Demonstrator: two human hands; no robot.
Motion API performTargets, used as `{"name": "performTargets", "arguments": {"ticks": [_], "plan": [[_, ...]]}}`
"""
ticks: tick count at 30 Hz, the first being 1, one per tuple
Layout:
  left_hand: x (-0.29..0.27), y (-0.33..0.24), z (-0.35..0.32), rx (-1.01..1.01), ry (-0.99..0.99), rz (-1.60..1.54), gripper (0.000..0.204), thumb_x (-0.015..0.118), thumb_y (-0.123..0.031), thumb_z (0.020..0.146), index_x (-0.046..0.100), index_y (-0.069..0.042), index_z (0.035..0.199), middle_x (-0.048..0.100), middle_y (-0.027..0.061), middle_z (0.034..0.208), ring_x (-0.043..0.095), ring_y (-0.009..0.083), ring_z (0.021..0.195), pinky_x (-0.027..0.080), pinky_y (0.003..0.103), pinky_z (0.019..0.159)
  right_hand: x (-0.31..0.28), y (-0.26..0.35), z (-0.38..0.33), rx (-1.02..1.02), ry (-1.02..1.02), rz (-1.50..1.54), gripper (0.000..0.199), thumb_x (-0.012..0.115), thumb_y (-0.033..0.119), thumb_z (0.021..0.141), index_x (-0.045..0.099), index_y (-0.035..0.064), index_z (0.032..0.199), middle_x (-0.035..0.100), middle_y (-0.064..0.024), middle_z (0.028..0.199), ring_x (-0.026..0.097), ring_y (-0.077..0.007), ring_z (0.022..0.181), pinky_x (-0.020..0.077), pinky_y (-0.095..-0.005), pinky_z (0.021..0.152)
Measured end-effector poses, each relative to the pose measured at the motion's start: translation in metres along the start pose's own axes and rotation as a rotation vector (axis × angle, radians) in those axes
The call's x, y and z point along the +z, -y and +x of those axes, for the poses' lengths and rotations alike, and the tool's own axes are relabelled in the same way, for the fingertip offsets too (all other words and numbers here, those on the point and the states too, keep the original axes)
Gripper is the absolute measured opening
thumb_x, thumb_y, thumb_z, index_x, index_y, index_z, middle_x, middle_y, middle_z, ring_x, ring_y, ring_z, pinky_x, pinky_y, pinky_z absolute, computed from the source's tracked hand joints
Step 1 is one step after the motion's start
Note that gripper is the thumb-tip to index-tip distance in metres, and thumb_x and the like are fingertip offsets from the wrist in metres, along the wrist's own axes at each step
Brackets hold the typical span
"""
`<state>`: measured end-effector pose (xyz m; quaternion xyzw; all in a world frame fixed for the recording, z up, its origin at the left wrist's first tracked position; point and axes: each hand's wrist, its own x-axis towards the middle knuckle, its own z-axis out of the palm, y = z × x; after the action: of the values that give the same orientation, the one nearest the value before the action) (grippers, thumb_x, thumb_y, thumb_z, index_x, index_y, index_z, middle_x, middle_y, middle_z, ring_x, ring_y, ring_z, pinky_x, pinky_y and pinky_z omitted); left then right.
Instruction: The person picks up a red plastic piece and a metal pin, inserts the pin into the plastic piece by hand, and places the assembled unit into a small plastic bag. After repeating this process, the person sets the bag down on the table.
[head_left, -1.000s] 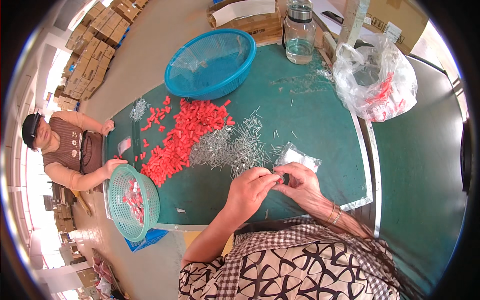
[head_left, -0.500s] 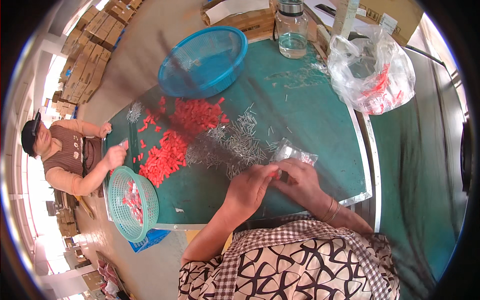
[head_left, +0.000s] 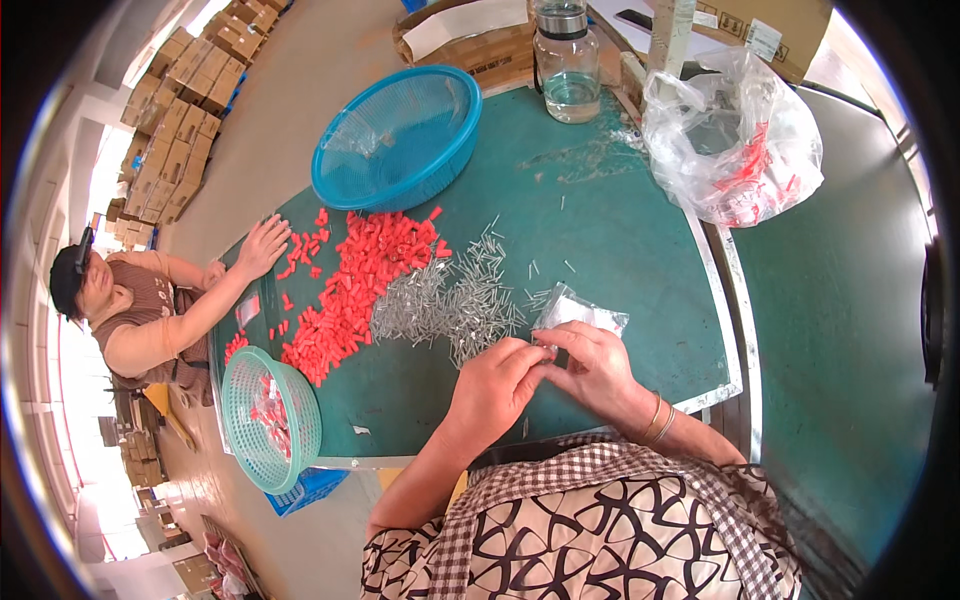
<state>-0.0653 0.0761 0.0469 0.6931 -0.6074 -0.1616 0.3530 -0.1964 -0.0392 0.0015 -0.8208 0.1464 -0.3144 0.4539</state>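
My left hand [head_left: 490,390] and my right hand [head_left: 598,375] meet at the table's near side, thumbs and fingertips pinched together. Something small and pale is between the fingertips, mostly hidden; I cannot make out what it is. Just beyond my right hand lies a stack of small clear plastic bags [head_left: 590,314]. To the left of the bags spreads a heap of thin silvery metal pins [head_left: 425,308]. Beside it is a larger heap of short red plastic plugs [head_left: 330,335].
A blue basket [head_left: 465,130] stands at the far edge, near a glass bottle [head_left: 572,85]. A mint-green basket [head_left: 312,400] holds filled packets. At right hangs a clear plastic bag [head_left: 690,165]. Across the table, a co-worker's hand [head_left: 263,246] rests near loose red plugs.
The red bit seen between my fingertips no longer shows; my hands have barely moved. The co-worker's packet now lies on the table, and that person's arm reaches farther across it.
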Motion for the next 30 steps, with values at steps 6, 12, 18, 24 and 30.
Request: {"name": "performTargets", "arguments": {"ticks": [6, 12, 18, 24, 30], "plan": [[0.005, -0.012, 0.000, -0.218, 0.017, -0.079, 0.018, 0.071, -0.010, 0.081, 0.065, -0.004, 0.097, 0.063, 0.0086, 0.084, 0.063, 0.0206, 0.071, 0.050, 0.029, 0.060, 0.007, -0.006, -0.004, -0.074, -0.031, -0.108, 0.043, 0.076, 0.009, 0.066, 0.063, 0.0071, 0.107, 0.064, -0.0058, 0.087, 0.065, -0.0235, 0.071, 0.0526, -0.0336, 0.059], [0.015, 0.000, -0.004, -0.302, -0.046, -0.089, 0.013, 0.069, -0.006, 0.081, 0.065, -0.002, 0.093, 0.062, 0.0097, 0.080, 0.061, 0.0202, 0.066, 0.047, 0.029, 0.057, 0.006, -0.002, -0.004, -0.033, -0.011, -0.145, 0.047, 0.076, 0.012, 0.067, 0.062, 0.0074, 0.112, 0.064, -0.0056, 0.087, 0.064, -0.0221, 0.069, 0.0525, -0.0331, 0.059], [0.001, 0.009, -0.001, -0.101, -0.020, -0.019, 0.008, 0.066, -0.001, 0.081, 0.061, -0.001, 0.087, 0.063, 0.0100, 0.082, 0.060, 0.0227, 0.065, 0.047, 0.030, 0.057, -0.008, 0.003, -0.003, 0.306, 0.122, 0.179, 0.035, 0.075, 0.013, 0.076, 0.067, 0.0092, 0.110, 0.065, -0.0035, 0.084, 0.053, -0.0138, 0.062, 0.0444, -0.0270, 0.055], [-0.003, 0.009, 0.000, -0.037, -0.008, -0.056, 0.012, 0.065, 0.001, 0.080, 0.062, -0.002, 0.091, 0.064, 0.0093, 0.081, 0.061, 0.0197, 0.065, 0.047, 0.029, 0.057, -0.009, 0.005, -0.001, 0.384, 0.131, 0.312, 0.008, 0.067, 0.009, 0.085, 0.072, 0.0064, 0.091, 0.065, -0.0038, 0.079, 0.055, -0.0114, 0.066, 0.0436, -0.0255, 0.058], [0.009, 0.008, -0.001, -0.242, -0.134, -0.325, 0.015, 0.067, 0.003, 0.080, 0.065, -0.002, 0.093, 0.064, 0.0071, 0.081, 0.060, 0.0140, 0.067, 0.047, 0.026, 0.059, -0.006, 0.012, -0.002, 0.602, 0.012, 0.527, 0.006, 0.067, 0.005, 0.084, 0.070, 0.0044, 0.089, 0.063, -0.0035, 0.079, 0.055, -0.0124, 0.067, 0.0439, -0.0263, 0.061]]}}
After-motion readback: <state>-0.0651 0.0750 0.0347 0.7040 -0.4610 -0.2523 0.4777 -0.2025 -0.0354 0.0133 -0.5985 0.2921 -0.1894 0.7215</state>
